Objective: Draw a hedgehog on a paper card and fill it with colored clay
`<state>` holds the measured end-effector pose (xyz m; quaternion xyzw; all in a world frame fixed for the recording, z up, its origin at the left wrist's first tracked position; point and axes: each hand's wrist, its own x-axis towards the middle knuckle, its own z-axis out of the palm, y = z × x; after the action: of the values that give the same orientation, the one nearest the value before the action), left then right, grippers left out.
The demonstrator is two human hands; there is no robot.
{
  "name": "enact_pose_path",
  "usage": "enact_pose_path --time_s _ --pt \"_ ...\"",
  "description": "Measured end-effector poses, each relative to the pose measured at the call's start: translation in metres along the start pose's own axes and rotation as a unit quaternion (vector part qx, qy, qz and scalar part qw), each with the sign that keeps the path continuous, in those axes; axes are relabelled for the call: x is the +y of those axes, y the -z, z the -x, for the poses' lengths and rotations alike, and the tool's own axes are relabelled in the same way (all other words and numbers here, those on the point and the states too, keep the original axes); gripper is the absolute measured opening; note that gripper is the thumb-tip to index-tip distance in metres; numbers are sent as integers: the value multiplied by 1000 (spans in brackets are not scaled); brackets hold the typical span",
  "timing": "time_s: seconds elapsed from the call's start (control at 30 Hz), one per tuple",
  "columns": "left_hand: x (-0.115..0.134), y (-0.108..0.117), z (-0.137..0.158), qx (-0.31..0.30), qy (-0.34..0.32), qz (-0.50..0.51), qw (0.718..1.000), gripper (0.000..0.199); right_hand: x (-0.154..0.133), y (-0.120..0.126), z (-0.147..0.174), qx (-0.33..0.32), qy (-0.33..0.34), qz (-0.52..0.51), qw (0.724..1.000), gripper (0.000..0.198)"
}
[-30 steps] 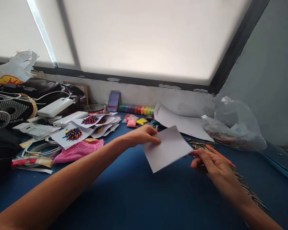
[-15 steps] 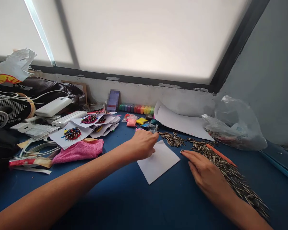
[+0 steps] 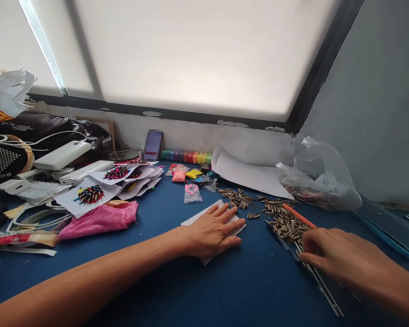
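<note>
My left hand (image 3: 214, 231) lies flat with its fingers spread, pressing on a white sheet of paper (image 3: 194, 220) and covering most of it. My right hand (image 3: 344, 259) is curled, thumb and fingers closing on a long, thin, shiny strip (image 3: 322, 284). That strip slants across the table's front right; blur keeps me from telling its exact kind. Just beyond the right hand, striped sunflower seeds (image 3: 288, 225) lie in a heap with an orange stick (image 3: 298, 215) on them. A smaller group of seeds (image 3: 236, 198) is behind the paper.
White cards with colourful seed decorations (image 3: 90, 194) and a pink cloth (image 3: 100, 221) are at left. Clay packets (image 3: 192, 193) and a row of coloured blocks (image 3: 187, 156) stand behind. Larger paper (image 3: 248, 175) and a plastic bag (image 3: 322, 181) lie at back right.
My left hand has gone from a closed fist above the paper to lying flat on it. My right hand has moved right, from the seeds' edge onto the shiny strip.
</note>
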<state>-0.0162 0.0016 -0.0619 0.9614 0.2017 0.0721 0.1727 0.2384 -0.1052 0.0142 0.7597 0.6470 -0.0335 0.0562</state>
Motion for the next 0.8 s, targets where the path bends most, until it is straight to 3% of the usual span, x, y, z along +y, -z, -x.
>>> enact_pose_path --time_s 0.1,0.23,0.57,0.8 --pt "0 4 -1 2 24 11 1000 64 -7 -4 1 -9 3 8 1000 17" --pt "-3 7 -2 16 25 -8 1000 59 -2 -8 0 -4 -9 26 1000 24" --pt "-6 -3 -2 36 33 -83 995 51 0 -9 0 -61 -40 62 995 29" --pt "-5 -3 -2 54 23 -89 994 50 -6 1 -7 -32 -76 55 995 32"
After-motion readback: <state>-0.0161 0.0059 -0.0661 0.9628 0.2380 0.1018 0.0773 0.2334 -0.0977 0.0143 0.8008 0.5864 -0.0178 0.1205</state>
